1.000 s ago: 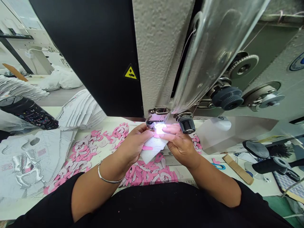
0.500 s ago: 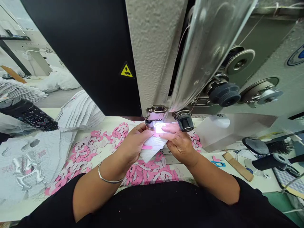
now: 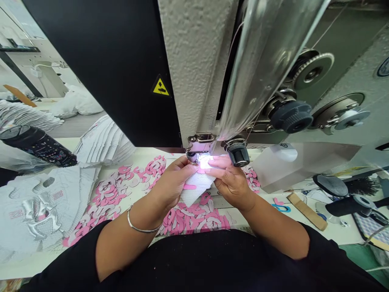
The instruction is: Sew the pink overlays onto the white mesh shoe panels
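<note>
- Head view: white mesh piece (image 3: 194, 194) held by both hands right below the metal foot (image 3: 192, 155) of the sewing machine (image 3: 199, 73), its far end lit by the machine lamp.
- Left hand (image 3: 172, 178): left edge of the mesh pinched between thumb and fingers, just beside the foot.
- Right hand (image 3: 231, 180): right edge gripped — two digits laid on top near the glare, the rest curled beneath.
- Mesh probably gripped from both sides to be kept flat and steered; near corner left hanging loose toward the body. Pink strip (image 3: 190, 187) seen on it; finer detail lost in glare.
- Pink cut pieces (image 3: 194, 219) spread loose on the bench (image 3: 343, 237) around the hands, likely for short reach.
- White stack (image 3: 105, 142) and silver-trimmed pieces (image 3: 39, 215) laid out at left, presumably to be kept clear of the foot.
- Containers: black tumbler (image 3: 42, 148) tilted over by the stack, contents hidden. Clear bag (image 3: 26, 162) behind it, contents cannot be told. White bags (image 3: 77, 99) further back look filled; with what cannot be seen.
</note>
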Demonstrator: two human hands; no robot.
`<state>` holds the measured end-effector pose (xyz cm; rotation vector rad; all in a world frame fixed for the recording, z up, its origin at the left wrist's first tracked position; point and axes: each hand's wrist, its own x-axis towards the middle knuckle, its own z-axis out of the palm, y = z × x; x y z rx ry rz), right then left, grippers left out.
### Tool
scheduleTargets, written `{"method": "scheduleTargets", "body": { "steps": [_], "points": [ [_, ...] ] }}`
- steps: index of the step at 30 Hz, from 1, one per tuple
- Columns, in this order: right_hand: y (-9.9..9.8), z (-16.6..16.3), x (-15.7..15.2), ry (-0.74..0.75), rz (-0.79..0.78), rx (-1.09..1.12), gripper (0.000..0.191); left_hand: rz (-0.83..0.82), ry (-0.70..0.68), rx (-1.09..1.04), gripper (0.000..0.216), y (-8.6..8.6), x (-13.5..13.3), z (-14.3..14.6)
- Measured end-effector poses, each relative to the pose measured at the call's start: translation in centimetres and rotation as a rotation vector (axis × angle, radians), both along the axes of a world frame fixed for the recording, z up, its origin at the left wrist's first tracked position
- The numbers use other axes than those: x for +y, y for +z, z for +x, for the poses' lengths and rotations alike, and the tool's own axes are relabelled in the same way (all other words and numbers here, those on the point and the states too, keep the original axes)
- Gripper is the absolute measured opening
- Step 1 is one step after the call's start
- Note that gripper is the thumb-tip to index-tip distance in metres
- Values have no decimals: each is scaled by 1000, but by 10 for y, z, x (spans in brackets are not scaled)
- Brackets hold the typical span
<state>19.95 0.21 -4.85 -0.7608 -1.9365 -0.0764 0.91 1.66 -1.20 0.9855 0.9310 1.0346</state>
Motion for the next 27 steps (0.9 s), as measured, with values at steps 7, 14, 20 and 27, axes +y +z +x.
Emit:
{"method": "scheduleTargets", "body": {
  "steps": [7, 14, 20, 27],
  "points": [
    [2, 2, 3, 20, -35, -3, 39, 11, -13, 46, 18, 1, 0, 1],
    [4, 4, 5, 30, -34, 4, 31, -1, -54, 85, 19, 0, -6, -3],
    [12, 12, 7, 55, -146, -43, 32, 77, -61, 193, 20, -1, -11, -3],
    [18, 13, 7, 66, -204, -70, 30, 42, -38, 170, 19, -1, -10, -2]
  ]
}}
